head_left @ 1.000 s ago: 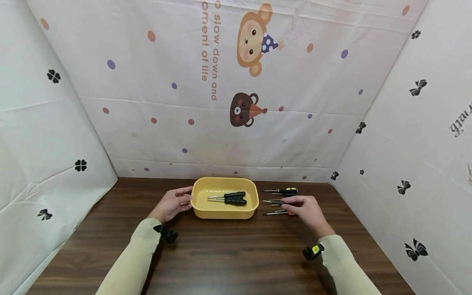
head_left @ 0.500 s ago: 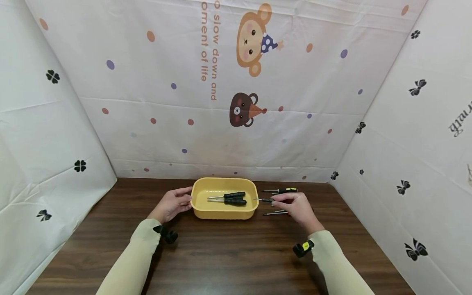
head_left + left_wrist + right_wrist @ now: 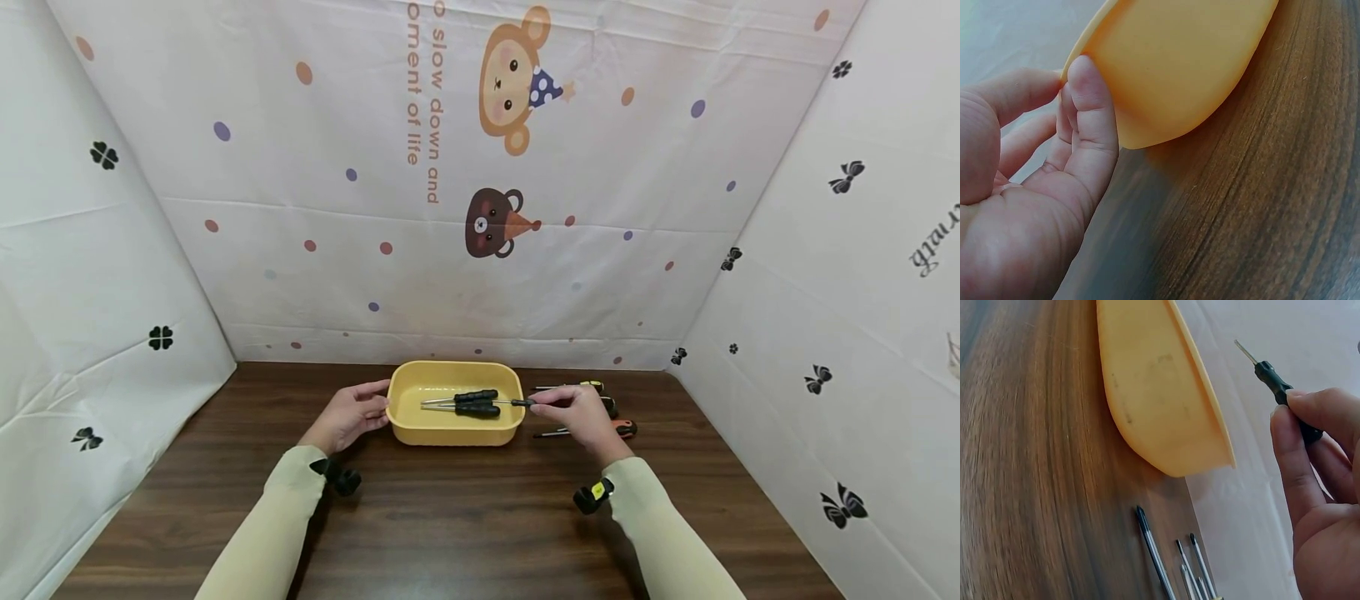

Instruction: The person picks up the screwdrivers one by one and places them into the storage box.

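A yellow plastic tub (image 3: 450, 435) stands near the back of the wooden table, with two black-handled screwdrivers (image 3: 477, 409) lying in it. My left hand (image 3: 347, 419) holds the tub at its left end. The left wrist view shows bent fingers (image 3: 1092, 115) against the outer wall just under the rim. My right hand (image 3: 576, 415) pinches a small screwdriver (image 3: 1274, 382) by its dark handle between thumb and fingers. Its metal blade points left, over the tub's right rim. In the right wrist view the end of the handle is partly covered by the fingers.
Right of the tub lie several more screwdrivers, among them one with an orange and black handle (image 3: 625, 429) and one with a yellow and black handle (image 3: 592, 386). Behind the table hangs a white printed cloth (image 3: 420, 283); similar cloths flank both sides.
My right hand has moved left from the loose screwdrivers to the tub's right rim, carrying the small screwdriver. My left hand and the tub stay put.
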Available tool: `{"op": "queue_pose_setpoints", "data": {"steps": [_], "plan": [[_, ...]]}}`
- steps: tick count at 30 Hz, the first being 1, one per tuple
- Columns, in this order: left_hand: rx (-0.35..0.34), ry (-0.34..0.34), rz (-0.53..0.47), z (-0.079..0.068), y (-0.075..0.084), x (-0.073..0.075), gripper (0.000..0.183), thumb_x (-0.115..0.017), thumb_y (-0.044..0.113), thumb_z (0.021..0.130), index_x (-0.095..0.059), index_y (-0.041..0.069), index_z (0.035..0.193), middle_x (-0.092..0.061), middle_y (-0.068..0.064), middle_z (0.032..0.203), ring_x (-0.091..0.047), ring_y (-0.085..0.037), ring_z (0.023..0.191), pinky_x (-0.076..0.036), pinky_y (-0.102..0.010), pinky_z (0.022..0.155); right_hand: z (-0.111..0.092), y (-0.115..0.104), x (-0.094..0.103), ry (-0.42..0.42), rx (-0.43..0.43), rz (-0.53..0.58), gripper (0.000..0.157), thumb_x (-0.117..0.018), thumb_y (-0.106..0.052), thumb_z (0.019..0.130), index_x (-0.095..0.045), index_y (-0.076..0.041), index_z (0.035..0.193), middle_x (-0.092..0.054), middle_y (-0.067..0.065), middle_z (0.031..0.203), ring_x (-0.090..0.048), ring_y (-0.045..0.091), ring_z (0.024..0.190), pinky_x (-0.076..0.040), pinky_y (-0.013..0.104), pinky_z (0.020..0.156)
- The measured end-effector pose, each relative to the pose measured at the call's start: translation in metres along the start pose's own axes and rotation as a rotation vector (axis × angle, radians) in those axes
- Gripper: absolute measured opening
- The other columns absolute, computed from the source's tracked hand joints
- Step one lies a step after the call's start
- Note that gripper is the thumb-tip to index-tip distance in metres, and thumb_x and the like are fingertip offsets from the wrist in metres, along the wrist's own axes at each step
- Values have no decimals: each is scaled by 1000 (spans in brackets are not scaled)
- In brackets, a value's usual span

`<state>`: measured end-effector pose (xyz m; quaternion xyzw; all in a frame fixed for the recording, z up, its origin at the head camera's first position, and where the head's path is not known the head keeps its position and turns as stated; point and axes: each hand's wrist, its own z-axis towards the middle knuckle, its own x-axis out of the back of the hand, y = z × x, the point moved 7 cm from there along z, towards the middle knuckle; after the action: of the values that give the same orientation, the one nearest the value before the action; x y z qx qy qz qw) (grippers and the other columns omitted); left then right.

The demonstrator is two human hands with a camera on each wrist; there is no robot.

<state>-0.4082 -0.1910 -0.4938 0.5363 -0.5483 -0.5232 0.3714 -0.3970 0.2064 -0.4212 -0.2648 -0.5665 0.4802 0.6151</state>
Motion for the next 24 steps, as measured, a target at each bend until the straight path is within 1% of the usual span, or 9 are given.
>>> {"op": "queue_pose_setpoints", "data": {"steps": [3,6,14,17,21,24], "plan": [[5,7,3,0,0,0,62,-64,5,100,-39,1,157,-73,-9,101,-69,-12,76,-62,-25,74,2,-1,-5,-2,-19,-10,16,-87,-22,83,-84,-18,98,-80,1,106,-72,14,108,-59,23,85],[4,8,2,0,1,0,62,-64,6,100,-39,1,156,-73,-10,101,-69,-12,76,-62,-25,74,4,-1,-10,-6,-27,-1,17,-87,-25,82,-84,-19,98,-80,0,105,-72,13,104,-60,24,83],[-12,-6,-19,1,-1,1,61,-63,3,100,-40,2,156,-74,-7,99,-68,-11,73,-61,-25,71,13,-5,-26,-21,11,9,18,-88,-26,82,-84,-17,98,-80,4,105,-73,14,97,-60,24,76],[-17,-6,-15,2,-1,1,60,-62,3,100,-40,2,156,-74,-6,98,-68,-11,72,-61,-25,71,16,-8,-32,-29,19,0,20,-87,-24,83,-84,-14,99,-80,6,105,-73,14,96,-60,24,75],[-20,-5,-13,1,-1,0,59,-61,2,101,-40,1,156,-74,-6,97,-67,-11,72,-61,-25,71,18,-12,-41,-44,39,-25,20,-86,-21,84,-84,-10,101,-80,5,104,-73,13,93,-60,25,73],[-21,-10,-9,1,-1,0,60,-61,3,101,-39,1,157,-74,-6,96,-67,-11,72,-61,-25,71,21,-14,-46,-48,45,-37,17,-86,-19,85,-84,-12,100,-80,3,103,-73,13,91,-60,25,71]]}}
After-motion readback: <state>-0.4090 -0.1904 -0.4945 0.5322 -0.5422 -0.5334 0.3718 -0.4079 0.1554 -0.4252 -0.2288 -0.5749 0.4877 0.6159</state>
